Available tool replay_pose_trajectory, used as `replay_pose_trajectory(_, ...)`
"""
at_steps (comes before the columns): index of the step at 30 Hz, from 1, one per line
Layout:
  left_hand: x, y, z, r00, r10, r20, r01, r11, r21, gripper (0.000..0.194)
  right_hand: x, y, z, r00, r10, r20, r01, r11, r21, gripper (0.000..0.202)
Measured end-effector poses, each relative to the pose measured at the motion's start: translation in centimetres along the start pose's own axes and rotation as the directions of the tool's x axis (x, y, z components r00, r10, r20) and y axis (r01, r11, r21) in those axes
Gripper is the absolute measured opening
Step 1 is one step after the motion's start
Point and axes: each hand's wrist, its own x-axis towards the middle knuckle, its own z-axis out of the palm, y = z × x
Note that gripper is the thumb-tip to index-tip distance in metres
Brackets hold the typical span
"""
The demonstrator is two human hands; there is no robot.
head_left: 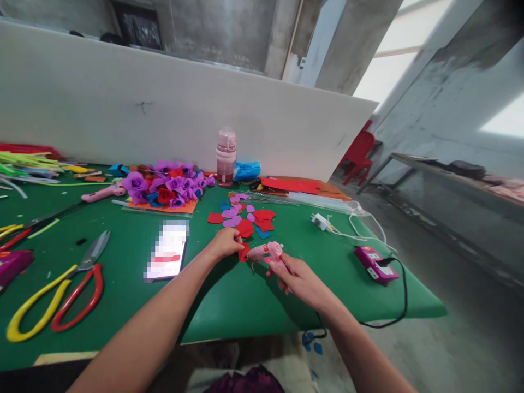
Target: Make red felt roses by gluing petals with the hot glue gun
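Note:
Between the fingertips of my left hand (226, 243) is a small red petal (244, 252). My right hand (295, 277) grips a pink glue gun (265, 252), its nozzle pointing left and close to the petal; whether they touch I cannot tell. Just beyond both hands lie loose cut petals: red ones (264, 217), purple ones (231, 214) and a blue one (262, 233). Another red petal (245, 228) rests right by my left fingertips. To the left stands a heap of finished purple, red and blue flowers (176, 184).
Scissors (82, 273) with yellow and red handles and a lit phone (167, 250) lie left. A pink bottle (226, 158) stands before the white board (172, 98). A white charger (321, 221) and a purple box (375, 265) with a black cable sit right. A second pink glue gun (104, 192) lies left.

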Motion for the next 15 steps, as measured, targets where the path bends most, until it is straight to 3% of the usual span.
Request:
replay_pose_trajectory(8,0.14,0.01,0.06,1.000,-0.009,0.007,0.009,1.000,0.018,0.007,0.05,-0.06,-0.24,1.000,-0.015,-0.002,0.015,0.995,-0.097,0.036)
replay_pose_trajectory(15,0.30,-0.29,0.15,1.000,-0.003,0.027,0.002,1.000,0.015,0.005,0.22,-0.09,-0.54,1.000,0.008,-0.003,-0.009,0.997,-0.078,0.036)
